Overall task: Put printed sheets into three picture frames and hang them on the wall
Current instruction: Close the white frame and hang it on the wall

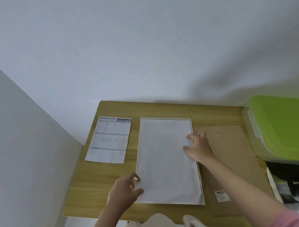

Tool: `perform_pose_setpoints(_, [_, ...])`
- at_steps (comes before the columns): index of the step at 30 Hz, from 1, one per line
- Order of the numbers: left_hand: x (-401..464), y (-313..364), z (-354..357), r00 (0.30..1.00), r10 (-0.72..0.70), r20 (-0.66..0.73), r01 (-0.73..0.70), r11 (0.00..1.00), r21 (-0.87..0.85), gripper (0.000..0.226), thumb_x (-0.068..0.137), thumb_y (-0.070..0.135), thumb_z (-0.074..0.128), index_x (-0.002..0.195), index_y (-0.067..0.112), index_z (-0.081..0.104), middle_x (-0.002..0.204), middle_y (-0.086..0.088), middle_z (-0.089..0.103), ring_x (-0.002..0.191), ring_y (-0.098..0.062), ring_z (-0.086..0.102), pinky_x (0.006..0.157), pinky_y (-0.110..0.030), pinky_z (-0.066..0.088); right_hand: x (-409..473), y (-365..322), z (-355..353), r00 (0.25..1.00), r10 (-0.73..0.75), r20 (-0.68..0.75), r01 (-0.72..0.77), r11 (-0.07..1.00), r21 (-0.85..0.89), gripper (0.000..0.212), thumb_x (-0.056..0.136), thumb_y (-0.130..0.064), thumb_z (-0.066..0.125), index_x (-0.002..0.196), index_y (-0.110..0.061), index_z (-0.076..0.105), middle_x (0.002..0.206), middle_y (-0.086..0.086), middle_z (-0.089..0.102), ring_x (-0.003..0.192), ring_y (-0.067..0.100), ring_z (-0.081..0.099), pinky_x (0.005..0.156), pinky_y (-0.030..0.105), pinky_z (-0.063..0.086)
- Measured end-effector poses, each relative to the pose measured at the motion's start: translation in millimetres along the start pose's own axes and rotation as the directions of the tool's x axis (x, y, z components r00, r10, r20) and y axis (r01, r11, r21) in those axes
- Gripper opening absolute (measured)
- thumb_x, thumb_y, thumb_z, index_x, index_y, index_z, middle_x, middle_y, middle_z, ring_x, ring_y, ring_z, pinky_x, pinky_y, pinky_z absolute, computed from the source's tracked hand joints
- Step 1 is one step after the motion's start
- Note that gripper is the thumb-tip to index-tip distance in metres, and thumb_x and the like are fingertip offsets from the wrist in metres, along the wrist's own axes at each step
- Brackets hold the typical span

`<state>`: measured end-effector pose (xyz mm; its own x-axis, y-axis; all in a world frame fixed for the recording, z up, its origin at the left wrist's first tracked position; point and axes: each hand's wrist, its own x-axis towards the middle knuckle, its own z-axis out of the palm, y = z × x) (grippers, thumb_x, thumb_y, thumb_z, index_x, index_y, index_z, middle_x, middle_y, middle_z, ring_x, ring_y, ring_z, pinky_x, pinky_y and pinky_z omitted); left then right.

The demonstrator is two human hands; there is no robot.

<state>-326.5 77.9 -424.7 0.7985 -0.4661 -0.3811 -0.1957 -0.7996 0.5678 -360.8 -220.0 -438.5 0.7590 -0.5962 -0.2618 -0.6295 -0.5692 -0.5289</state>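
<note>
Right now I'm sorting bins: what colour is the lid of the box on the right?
Bright lime green lid, clearest in the head view.

A wooden table (pixel 89 182) stands against the wall. On it lie 3 things side by side: a printed sheet (pixel 109 139) at the left, a white frame (pixel 166 158) in the middle, and brown cardboard (pixel 233 162) just beside the frame's right edge.

My left hand (pixel 123 189) low and near me, fingers curled, thumb and fingertips pinching, forearm bare, my right hand (pixel 198 148) reached further out, fingers bent with tips pressing down, wrist straight, right arm stretched long, pink sleeve at its upper end
</note>
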Motion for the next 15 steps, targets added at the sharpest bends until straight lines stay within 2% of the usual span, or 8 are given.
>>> perform_pose_setpoints(2, [2.0, -4.7, -0.6, 0.999, 0.033, 0.007, -0.033, 0.999, 0.005, 0.028, 0.07, 0.038, 0.074, 0.09, 0.039, 0.054, 0.08, 0.013, 0.055, 0.075, -0.003, 0.054, 0.059, -0.016, 0.042, -0.7, 0.1, 0.6, 1.0, 0.024, -0.001, -0.024, 1.0, 0.008, 0.048, 0.077, -0.027, 0.069, 0.122, -0.017, 0.054, 0.11, 0.001, 0.032, 0.107, 0.024, 0.047, 0.083, 0.03, 0.046])
perform_pose_setpoints(6, [5.3, -14.6, 0.5, 0.992, 0.12, 0.034, -0.119, 0.992, -0.028, 0.031, 0.071, 0.039, 0.073, 0.098, 0.035, 0.058, 0.091, 0.015, 0.054, 0.076, -0.003, 0.055, 0.069, -0.018, 0.05, -1.4, 0.2, 4.0, 0.997, 0.08, -0.018, -0.079, 0.995, 0.058, 0.048, 0.078, -0.025, 0.068, 0.123, -0.019, 0.053, 0.117, 0.007, 0.035, 0.112, 0.028, 0.046, 0.088, 0.032, 0.046])
perform_pose_setpoints(10, [7.6, -23.7, 0.0, 0.982, 0.182, 0.047, -0.18, 0.982, -0.052, 0.035, 0.072, 0.039, 0.072, 0.104, 0.034, 0.057, 0.096, 0.015, 0.054, 0.077, -0.004, 0.056, 0.072, -0.021, 0.052, -3.5, -2.1, 7.0, 0.991, 0.125, -0.044, -0.12, 0.987, 0.104, 0.047, 0.08, -0.021, 0.066, 0.125, -0.02, 0.053, 0.123, 0.01, 0.037, 0.116, 0.028, 0.044, 0.082, 0.026, 0.04])
perform_pose_setpoints(15, [8.2, -27.6, 2.0, 0.978, 0.205, 0.038, -0.202, 0.976, -0.077, 0.035, 0.074, 0.037, 0.071, 0.105, 0.033, 0.057, 0.099, 0.014, 0.054, 0.074, -0.003, 0.059, 0.071, -0.022, 0.052, -8.7, -4.0, 8.7, 0.986, 0.155, -0.06, -0.145, 0.979, 0.146, 0.047, 0.081, -0.023, 0.065, 0.126, -0.02, 0.052, 0.123, 0.01, 0.037, 0.119, 0.029, 0.042, 0.086, 0.03, 0.04])
